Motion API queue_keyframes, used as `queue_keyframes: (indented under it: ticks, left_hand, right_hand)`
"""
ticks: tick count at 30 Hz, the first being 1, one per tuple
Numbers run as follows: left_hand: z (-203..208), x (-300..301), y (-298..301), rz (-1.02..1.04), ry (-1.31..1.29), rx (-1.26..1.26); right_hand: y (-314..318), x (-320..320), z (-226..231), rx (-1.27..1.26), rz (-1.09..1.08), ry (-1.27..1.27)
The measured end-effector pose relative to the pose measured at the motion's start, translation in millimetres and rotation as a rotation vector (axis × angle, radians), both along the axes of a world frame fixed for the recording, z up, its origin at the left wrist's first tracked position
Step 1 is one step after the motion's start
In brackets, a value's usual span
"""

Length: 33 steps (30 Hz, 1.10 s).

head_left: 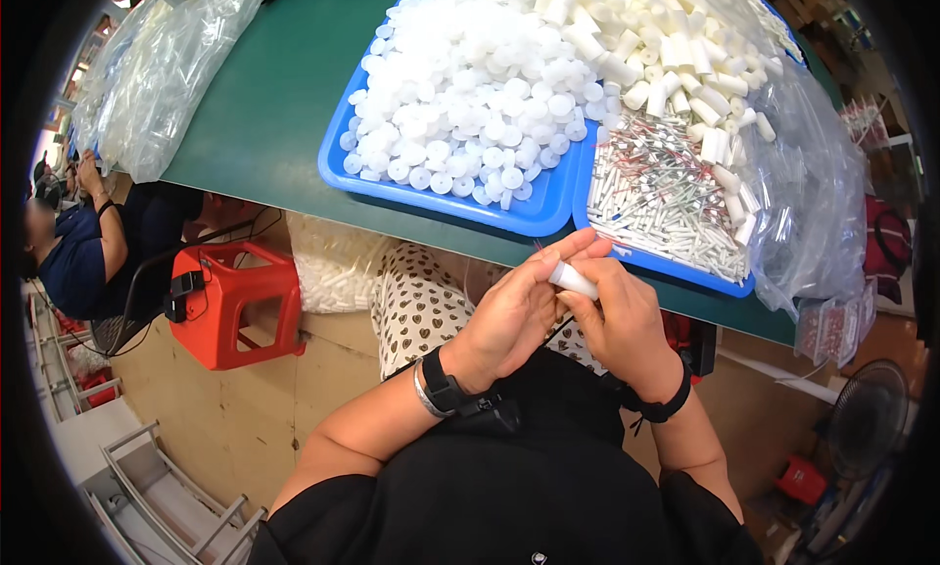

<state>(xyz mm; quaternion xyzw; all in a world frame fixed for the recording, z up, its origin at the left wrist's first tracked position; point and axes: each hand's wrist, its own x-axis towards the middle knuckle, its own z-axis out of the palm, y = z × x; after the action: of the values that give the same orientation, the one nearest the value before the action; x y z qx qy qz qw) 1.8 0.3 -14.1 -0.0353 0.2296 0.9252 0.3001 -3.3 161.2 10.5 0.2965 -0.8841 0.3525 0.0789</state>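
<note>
Just past the table's near edge, both my hands meet around a short white plastic cylinder (576, 281). My left hand (504, 320) has its thumb and fingers at the cylinder's left end, and a thin dark red wire tip seems to stick up beside that thumb. From the other side my right hand (632, 325) grips the cylinder between thumb and curled fingers. Ahead of my hands, a blue tray (446, 205) holds a heap of translucent white discs (460, 105). The blue tray beside it (676, 274) holds thin white sticks with red and green wires (666, 193) and cream cylinders (676, 61).
The trays stand on a green table (264, 105). Clear plastic bags lie at its far left (181, 75) and over the right tray's side (813, 183). A red stool (238, 306) stands left, near a seated person (83, 257). At lower right is a fan (869, 418).
</note>
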Motion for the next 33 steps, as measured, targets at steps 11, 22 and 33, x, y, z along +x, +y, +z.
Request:
queue_keyframes:
  ticks: [11,22,33]
  left_hand:
    - [-5.4,13.8,15.4,0.106,-0.083,0.192]
    - [-0.4,10.3,8.5,0.062,-0.018,0.084]
    - [4.8,10.0,-1.5,-0.005,0.006,-0.112]
  right_hand:
    - [-10.4,3.3,0.1,0.100,-0.031,0.094]
    - [-19.0,9.4,-11.3,-0.050,-0.130,-0.016]
    - [-10.4,12.2,5.0,-0.707,-0.139,-1.170]
